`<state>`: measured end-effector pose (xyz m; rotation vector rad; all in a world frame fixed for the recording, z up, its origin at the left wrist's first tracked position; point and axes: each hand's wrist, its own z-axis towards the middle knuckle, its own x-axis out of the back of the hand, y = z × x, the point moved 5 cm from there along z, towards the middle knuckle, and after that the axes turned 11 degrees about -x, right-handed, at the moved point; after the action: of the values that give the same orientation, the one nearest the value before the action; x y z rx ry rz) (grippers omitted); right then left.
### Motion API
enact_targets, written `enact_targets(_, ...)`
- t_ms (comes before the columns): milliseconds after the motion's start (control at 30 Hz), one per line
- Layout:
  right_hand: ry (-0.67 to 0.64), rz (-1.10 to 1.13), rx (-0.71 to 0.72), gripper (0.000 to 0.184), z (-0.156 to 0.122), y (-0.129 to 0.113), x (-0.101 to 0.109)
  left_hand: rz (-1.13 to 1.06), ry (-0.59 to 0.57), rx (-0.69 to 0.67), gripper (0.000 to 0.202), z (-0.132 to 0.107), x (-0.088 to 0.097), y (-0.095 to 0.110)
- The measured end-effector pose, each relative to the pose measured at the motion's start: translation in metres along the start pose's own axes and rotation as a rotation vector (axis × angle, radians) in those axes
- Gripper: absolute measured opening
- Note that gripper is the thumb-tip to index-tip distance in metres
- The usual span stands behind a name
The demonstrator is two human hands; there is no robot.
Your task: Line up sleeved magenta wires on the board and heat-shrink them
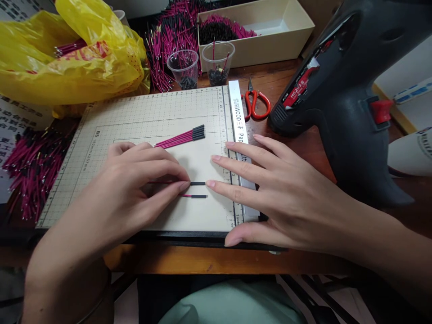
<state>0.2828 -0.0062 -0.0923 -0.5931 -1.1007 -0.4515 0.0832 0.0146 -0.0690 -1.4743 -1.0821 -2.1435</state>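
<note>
My left hand point(135, 189) lies on a gridded paper-cutter board point(128, 117), fingers together, fingertips pressing down on a thin magenta wire with a black sleeve point(197, 183). A second sleeved wire point(195, 196) lies just below it, partly under my fingers. My right hand point(276, 193) rests flat with fingers spread, its fingertips next to the black sleeve ends, over the cutter's ruler rail point(238, 126). A small bundle of finished magenta wires with black sleeves point(182, 137) lies farther up the board.
A black glue gun point(340, 99) stands at right. Red scissors point(255, 103) lie beside the rail. Two plastic cups point(184, 67) hold black sleeves. A cardboard box point(270, 27), a yellow bag point(67, 58) and a wire pile point(30, 166) surround the board.
</note>
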Motion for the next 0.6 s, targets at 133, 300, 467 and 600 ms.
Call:
enact_targets(133, 0.008, 0.013, 0.007, 0.064, 0.0, 0.0, 0.0, 0.007, -0.002, -0.01, 0.012, -0.001, 0.001, -0.001)
enact_targets(300, 0.029, 0.015, -0.002, 0.06, 0.0, 0.0, 0.001, 0.024, -0.005, -0.006, 0.015, -0.001, 0.002, -0.002)
enact_targets(467, 0.016, 0.009, 0.004, 0.052, 0.001, 0.0, 0.002, 0.115, 0.054, 0.084, 0.022, 0.003, 0.012, 0.004)
enact_targets(600, 0.029, 0.016, -0.044, 0.048, 0.0, 0.002, 0.002, 0.273, 0.289, 0.222, 0.036, 0.022, 0.043, -0.015)
